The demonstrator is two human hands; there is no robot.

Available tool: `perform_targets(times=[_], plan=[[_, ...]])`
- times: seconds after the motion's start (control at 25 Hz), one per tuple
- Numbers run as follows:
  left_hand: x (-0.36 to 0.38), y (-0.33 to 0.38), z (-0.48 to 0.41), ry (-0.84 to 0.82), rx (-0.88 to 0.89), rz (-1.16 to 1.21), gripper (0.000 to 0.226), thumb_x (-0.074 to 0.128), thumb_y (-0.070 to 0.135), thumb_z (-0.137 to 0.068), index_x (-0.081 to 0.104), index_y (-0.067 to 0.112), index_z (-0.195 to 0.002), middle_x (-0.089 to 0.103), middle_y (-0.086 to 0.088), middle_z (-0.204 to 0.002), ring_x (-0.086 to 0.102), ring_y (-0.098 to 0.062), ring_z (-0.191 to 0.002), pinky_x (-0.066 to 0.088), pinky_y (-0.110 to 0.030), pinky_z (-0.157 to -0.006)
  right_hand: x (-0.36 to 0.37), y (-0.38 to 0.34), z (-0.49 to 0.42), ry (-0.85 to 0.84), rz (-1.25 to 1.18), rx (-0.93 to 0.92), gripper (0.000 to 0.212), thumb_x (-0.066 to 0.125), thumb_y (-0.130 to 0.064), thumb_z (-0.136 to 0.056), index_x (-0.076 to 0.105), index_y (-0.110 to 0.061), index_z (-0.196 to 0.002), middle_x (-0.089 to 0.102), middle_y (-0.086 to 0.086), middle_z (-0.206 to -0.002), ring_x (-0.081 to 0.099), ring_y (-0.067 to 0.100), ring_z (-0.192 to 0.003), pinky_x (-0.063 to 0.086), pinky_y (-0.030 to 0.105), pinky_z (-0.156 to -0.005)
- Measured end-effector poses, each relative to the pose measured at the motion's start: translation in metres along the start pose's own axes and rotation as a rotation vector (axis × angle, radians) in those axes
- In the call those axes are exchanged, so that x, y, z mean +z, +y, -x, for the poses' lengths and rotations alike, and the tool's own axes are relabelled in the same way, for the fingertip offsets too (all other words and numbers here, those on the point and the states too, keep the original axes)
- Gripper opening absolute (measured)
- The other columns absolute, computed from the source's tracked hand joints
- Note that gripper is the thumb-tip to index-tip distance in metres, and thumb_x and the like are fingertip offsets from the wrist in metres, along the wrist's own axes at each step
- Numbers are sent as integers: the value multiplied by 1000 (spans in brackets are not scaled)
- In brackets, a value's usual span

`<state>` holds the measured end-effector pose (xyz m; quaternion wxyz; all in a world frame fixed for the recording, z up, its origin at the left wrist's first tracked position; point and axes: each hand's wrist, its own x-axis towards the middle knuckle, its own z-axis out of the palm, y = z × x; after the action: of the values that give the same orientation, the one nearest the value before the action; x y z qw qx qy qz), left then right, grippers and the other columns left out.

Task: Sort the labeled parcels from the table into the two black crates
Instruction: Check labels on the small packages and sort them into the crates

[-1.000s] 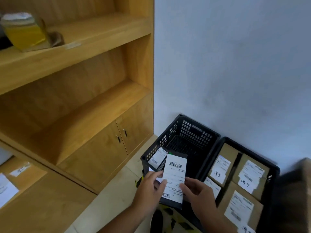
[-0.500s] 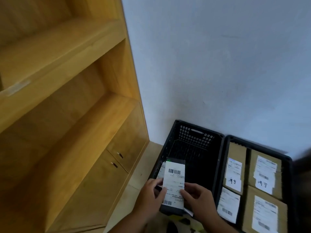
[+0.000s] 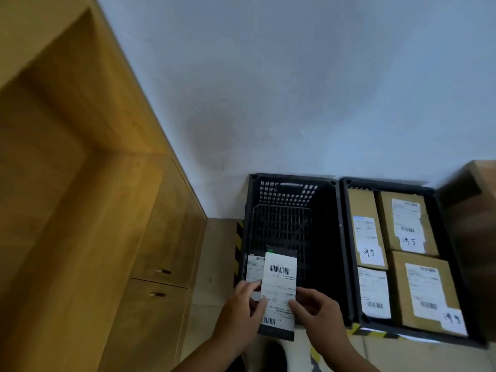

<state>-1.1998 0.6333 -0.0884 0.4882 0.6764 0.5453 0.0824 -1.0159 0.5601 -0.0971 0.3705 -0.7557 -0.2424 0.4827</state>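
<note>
Fingers (image 3: 259,307) of left hand (image 3: 239,318) and right hand (image 3: 319,314) pinch the parcel (image 3: 280,280).

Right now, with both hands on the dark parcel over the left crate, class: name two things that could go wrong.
1. The left hand and right hand pinch only the lower half of the dark parcel; it could slip and drop outside the left crate.
2. Dropped here, it may land on the labelled parcel already inside, hiding that label.
</note>
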Motion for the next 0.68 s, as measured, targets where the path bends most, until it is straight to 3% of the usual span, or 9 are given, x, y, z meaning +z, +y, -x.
perform_targets(times=[0.16, 0.28, 0.4, 0.56, 0.68], plan=[[27, -52, -41, 18, -5, -42, 48, 54, 40, -103, 43, 31, -149, 45, 20, -136, 57, -1, -112, 58, -17, -84, 27, 42, -52, 0, 6, 1, 23, 76, -8, -90, 73, -27, -102, 79, -12, -91, 76, 8, -86, 65, 30, -73], [49, -85, -66, 117, 54, -231, 45, 49, 41, -104, 43, 31, -148, 44, 21, -136, 42, 7, -114, 39, -4, -82, 45, 82, -90, -3, 54, -39, 26, 76, -9, -90, 71, -32, -100, 78, -12, -92, 75, 4, -88, 63, 27, -77], [61, -104, -77, 192, 135, -385, 41, 48, 42, -102, 51, 28, -141, 50, 18, -131, 43, 0, -119, 40, -13, -91, 60, 108, -117, 9, 110, -55, 25, 77, -10, -89, 71, -30, -102, 77, -11, -94, 74, 4, -88, 63, 30, -81], [70, -128, -88, 152, 237, -445, 38, 52, 39, -99, 60, 25, -134, 56, 15, -127, 50, -4, -117, 46, -21, -95, 80, 138, -151, 7, 154, -9, 22, 78, -10, -88, 74, -17, -108, 76, -9, -96, 73, 6, -89, 63, 32, -83], [72, -140, -91, 143, 305, -473, 35, 58, 34, -97, 64, 23, -130, 58, 13, -124, 54, -7, -116, 47, -24, -97, 90, 151, -168, -11, 207, -8, 24, 77, -9, -89, 73, -13, -112, 73, -10, -96, 70, 1, -88, 58, 16, -72]])
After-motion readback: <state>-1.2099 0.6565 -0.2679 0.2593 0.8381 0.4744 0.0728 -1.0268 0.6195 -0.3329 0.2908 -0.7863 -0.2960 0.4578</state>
